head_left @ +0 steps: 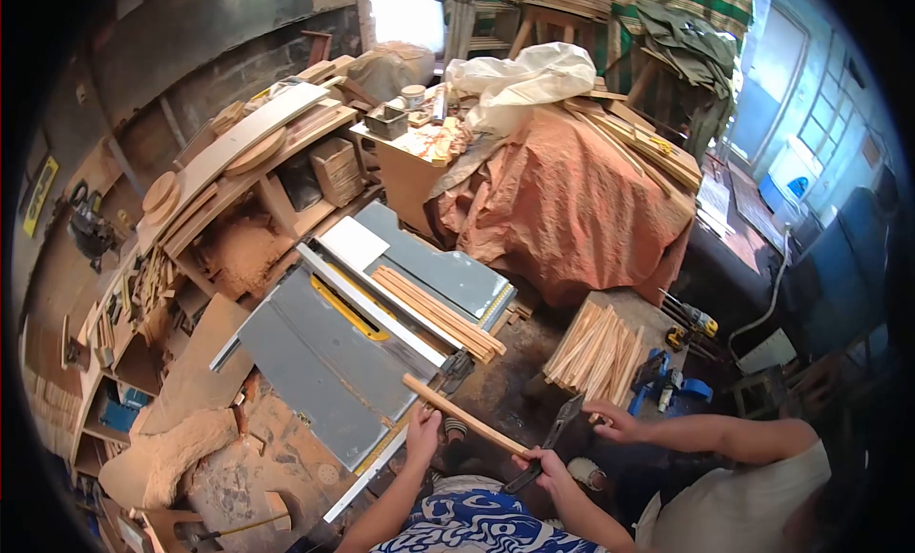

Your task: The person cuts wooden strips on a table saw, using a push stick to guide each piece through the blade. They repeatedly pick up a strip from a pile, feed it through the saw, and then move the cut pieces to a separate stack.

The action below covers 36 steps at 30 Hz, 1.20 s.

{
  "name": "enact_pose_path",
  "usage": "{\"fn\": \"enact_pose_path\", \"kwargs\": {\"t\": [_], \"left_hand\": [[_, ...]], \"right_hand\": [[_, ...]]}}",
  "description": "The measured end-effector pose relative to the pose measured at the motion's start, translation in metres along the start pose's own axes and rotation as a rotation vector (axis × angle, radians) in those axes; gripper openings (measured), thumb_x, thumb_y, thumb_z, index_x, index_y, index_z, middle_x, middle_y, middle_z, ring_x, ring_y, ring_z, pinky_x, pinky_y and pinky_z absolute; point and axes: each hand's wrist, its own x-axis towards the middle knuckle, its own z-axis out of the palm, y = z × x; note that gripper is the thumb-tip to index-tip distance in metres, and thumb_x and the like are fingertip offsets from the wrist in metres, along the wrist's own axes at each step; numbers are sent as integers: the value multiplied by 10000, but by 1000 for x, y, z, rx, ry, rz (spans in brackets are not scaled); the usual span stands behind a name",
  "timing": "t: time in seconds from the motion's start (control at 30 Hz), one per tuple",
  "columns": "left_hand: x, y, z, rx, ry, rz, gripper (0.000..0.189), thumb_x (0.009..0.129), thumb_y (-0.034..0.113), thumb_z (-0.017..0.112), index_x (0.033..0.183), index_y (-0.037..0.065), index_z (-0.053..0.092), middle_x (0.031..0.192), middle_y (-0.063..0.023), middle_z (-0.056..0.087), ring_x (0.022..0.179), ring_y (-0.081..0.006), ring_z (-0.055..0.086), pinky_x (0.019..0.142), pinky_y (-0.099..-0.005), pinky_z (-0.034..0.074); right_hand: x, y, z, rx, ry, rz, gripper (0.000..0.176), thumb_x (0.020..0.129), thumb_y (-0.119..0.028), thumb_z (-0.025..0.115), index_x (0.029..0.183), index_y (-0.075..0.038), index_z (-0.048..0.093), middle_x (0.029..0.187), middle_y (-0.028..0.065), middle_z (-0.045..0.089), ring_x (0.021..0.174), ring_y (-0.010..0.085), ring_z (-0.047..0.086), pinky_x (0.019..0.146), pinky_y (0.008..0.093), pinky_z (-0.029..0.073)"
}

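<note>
1. The right hand [545, 462], lower centre of the frame, has its fingers clenched round the near end of a long pale wooden stick [464, 416].
2. A dark, slim metal tool [562, 421] crosses the same hand. It slants from lower left to upper right, and I cannot tell whether the fingers grip it too.
3. The left hand [422, 435] sits just under the middle of the stick with curled fingers. Whether they grasp the stick or only touch it cannot be told.
4. The stick slants up and left from the right hand, and its far end lies over the edge of the grey metal saw surface [319, 367].
5. Just right of the tool, another person's hand [610, 421] reaches in with spread fingers, its bare arm running to the lower right.
6. Above that hand lies a fanned bundle of pale wooden strips [596, 348], with a blue power tool [667, 381] beside it.
7. On the saw surface, a yellow blade guard [348, 310] and a silver metal rail [372, 310] run diagonally, with a stack of long wooden slats [438, 310] beyond them.
8. Further up, right of centre, an orange tarpaulin [562, 205] covers a large heap.
</note>
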Motion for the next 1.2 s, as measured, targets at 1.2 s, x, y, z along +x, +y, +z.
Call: {"fn": "enact_pose_path", "kwargs": {"t": [1.2], "left_hand": [[-115,199,139,-316,-1164,436,382,1015,264,658,1315,28,632,1093,-153,776,961,-288,768,857,-395,592]], "right_hand": [[-15,138,-264,162,41,339,278,840,110,525,1054,-66,520,1123,299,669,706,261,630,623,313,544]]}}
